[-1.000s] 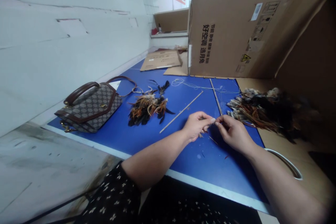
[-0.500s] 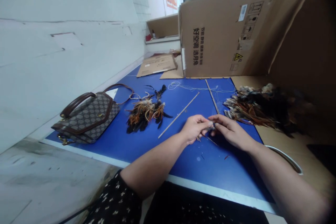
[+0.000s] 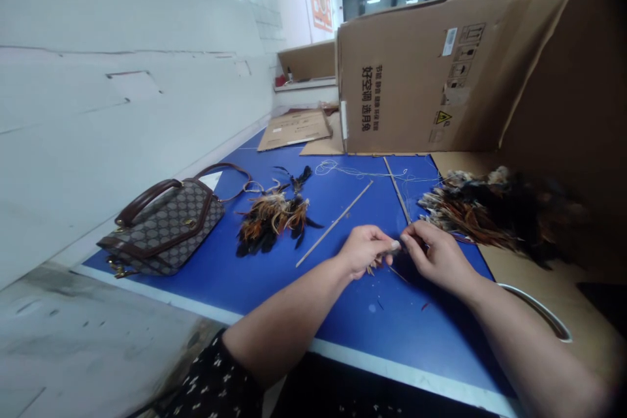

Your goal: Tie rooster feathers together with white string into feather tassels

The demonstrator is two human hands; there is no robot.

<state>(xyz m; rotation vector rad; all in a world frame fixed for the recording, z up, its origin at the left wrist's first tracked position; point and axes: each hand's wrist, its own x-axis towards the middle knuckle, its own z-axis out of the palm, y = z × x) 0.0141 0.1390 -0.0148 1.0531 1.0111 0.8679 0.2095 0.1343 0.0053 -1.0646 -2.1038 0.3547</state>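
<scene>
Over the blue table [image 3: 274, 274], my left hand [image 3: 365, 249] is closed in a pinch on a small feather whose brown tips poke out below the fingers. My right hand [image 3: 435, 255] meets it fingertip to fingertip, pinched on something too small to make out. A thin wooden stick [image 3: 336, 222] lies just left of my left hand. Another stick [image 3: 398, 192] runs back from my hands toward the box. A large pile of brown and black feathers [image 3: 490, 212] lies right of my right hand.
A smaller bundle of orange and black feathers [image 3: 274, 215] and a patterned handbag [image 3: 164, 225] sit at the left. Loose thread [image 3: 362, 172] trails near a big cardboard box [image 3: 421, 78]. A white wall runs along the left. A metal ring [image 3: 536, 310] lies at the right.
The view shifted slightly. My hands stay together in the same spot, with small finger movements at the pinched point.
</scene>
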